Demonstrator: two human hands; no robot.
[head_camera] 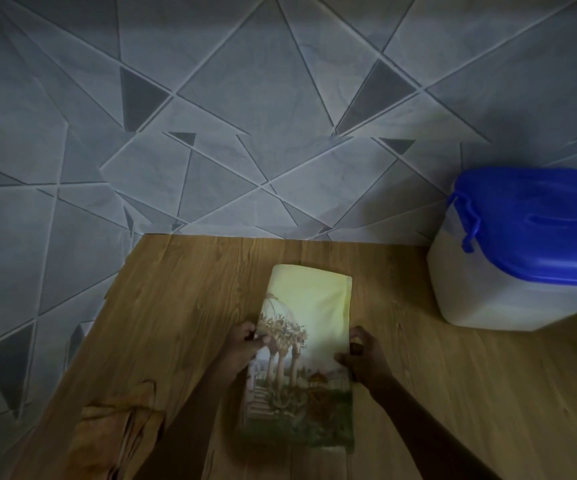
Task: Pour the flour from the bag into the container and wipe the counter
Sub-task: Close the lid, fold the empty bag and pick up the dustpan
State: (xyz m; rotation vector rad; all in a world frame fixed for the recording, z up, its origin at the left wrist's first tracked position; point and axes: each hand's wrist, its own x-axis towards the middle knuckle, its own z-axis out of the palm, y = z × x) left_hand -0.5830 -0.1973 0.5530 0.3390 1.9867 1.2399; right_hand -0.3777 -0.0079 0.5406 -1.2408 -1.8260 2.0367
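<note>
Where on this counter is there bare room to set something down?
Bare wood lies between the cloth and the container, along the wall behind the cloth, and left of the left hand. The near-left corner is crowded by a crumpled orange rag. The right hand grips the cloth too.

No legible text — none anywhere

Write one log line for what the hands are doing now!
left hand: grips cloth | right hand: grips cloth | container: lid on | counter
</note>
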